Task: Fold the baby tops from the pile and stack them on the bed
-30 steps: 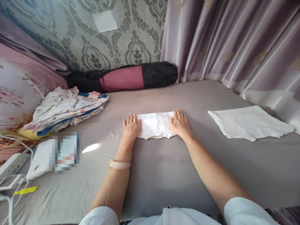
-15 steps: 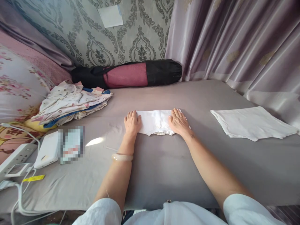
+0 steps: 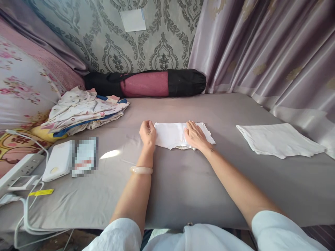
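A folded white shirt (image 3: 170, 135) lies flat on the grey sheet in front of me, with a curved neckline on its near edge. At its left edge, my left hand (image 3: 148, 133) is closed with curled fingers, gripping the border of the cloth; the fingertips are mostly hidden. My right hand (image 3: 195, 135) rests flat on the right half of the shirt, its fingers stretched out and pointing away from me. Off to the right, a second white garment (image 3: 280, 140) is spread on the sheet, apart from both hands.
A pile of printed clothes (image 3: 86, 111) sits at the back left. Behind it runs a long black and pink bag (image 3: 146, 83) along the wall. On the left are a white power bank (image 3: 59, 160), a blurred packet (image 3: 85, 156) and a power strip (image 3: 23, 170) with cables.
My left hand has gone from lying flat to curled at the shirt's left edge. My right hand has slid slightly left, further onto the cloth. The view has shifted a little.
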`<state>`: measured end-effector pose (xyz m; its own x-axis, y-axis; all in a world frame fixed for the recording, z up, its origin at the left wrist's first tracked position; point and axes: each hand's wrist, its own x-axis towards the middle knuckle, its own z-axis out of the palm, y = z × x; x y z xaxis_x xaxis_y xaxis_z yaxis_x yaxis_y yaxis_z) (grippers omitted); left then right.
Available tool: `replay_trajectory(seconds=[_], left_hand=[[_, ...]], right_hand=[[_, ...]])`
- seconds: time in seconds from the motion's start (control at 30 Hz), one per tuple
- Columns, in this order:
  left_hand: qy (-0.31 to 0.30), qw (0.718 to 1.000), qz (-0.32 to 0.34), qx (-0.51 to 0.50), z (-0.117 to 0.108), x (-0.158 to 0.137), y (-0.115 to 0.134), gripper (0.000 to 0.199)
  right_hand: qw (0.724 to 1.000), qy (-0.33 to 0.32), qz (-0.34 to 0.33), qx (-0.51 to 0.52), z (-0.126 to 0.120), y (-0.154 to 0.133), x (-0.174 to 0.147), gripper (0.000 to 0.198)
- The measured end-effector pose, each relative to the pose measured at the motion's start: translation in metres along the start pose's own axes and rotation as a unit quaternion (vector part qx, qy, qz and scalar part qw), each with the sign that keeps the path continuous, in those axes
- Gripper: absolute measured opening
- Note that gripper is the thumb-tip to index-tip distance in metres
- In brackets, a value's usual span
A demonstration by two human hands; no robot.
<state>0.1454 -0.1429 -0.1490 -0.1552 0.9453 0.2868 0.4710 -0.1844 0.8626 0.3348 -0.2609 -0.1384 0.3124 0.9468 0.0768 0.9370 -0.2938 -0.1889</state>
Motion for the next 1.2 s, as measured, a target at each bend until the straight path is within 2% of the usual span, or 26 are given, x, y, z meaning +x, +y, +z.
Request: replay_trajectory(seconds=[0.2,0.37,0.47,0.63,0.8,1.03,1.2], left_hand=[[0.023,0.989,-0.074,-0.130,0.000,0.004,-0.006,0.017],[0.033,0.971,-0.119,-0.205,0.004,0.007,-0.012,0.018],[0.036,0.966,-0.138,-0.215,0.005,0.009,-0.013,0.018],[0.036,0.959,-0.153,-0.235,0.002,0.008,-0.011,0.018],[0.036,0.953,-0.165,-0.251,0.001,0.007,-0.008,0.016],[0.033,0.953,-0.158,-0.257,0.002,0.007,-0.008,0.016],[0.034,0.953,-0.159,-0.257,0.001,0.007,-0.008,0.016]], right_hand=[[1.000,0.028,-0.011,0.006,0.013,-0.005,-0.003,0.056],[1.000,0.015,0.001,0.009,0.009,-0.005,0.001,0.054],[1.000,0.013,0.014,0.024,0.003,-0.018,0.005,0.054],[0.999,0.033,-0.027,0.020,0.008,-0.044,0.005,0.056],[0.999,0.038,-0.035,0.003,0.016,-0.047,0.001,0.055],[1.000,0.007,-0.018,0.001,0.007,-0.055,0.005,0.055],[0.997,0.038,-0.064,0.012,0.012,-0.073,0.007,0.056]])
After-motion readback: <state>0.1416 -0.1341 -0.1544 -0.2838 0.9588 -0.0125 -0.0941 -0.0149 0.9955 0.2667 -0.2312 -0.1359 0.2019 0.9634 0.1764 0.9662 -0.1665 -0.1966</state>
